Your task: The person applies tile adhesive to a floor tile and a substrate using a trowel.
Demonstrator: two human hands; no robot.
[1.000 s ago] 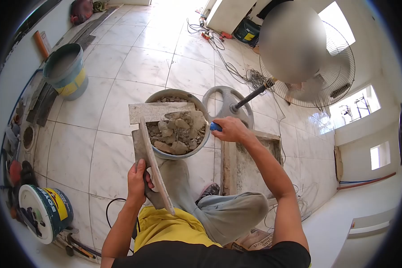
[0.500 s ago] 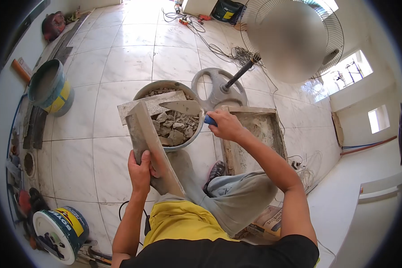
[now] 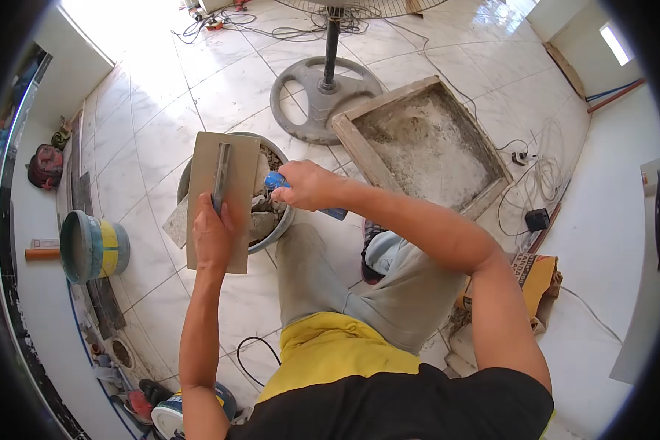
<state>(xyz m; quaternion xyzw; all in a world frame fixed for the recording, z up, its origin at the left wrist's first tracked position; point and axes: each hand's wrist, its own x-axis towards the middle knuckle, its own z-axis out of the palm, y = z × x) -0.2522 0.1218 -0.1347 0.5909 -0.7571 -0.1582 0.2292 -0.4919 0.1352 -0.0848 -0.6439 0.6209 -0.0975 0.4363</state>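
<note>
My left hand (image 3: 214, 238) grips the handle of a flat rectangular float (image 3: 236, 213), whose handle side faces up. The float hangs over the left part of a round bucket (image 3: 282, 227) holding grey rubble (image 3: 262, 220). Part of a pale slab (image 3: 176, 222) sticks out to the left from under the float. My right hand (image 3: 304, 185) is closed around a blue-handled trowel (image 3: 275, 180), just right of the float and above the bucket's right rim. The trowel's blade cannot be made out; it seems hidden by the float or seen edge-on.
A wooden mixing tray (image 3: 433, 143) with grey residue lies at the right, beside the fan base (image 3: 321, 99). At the left stands a teal bucket (image 3: 95, 247). Cables (image 3: 543, 176) trail along the right wall near a torn bag (image 3: 535, 282). A lidded bucket (image 3: 170, 419) is at the lower left.
The view has shifted and turned. The float has gone from tilted on edge to lying flatter, handle side up. The trowel blade, earlier stretched over the rubble, no longer shows.
</note>
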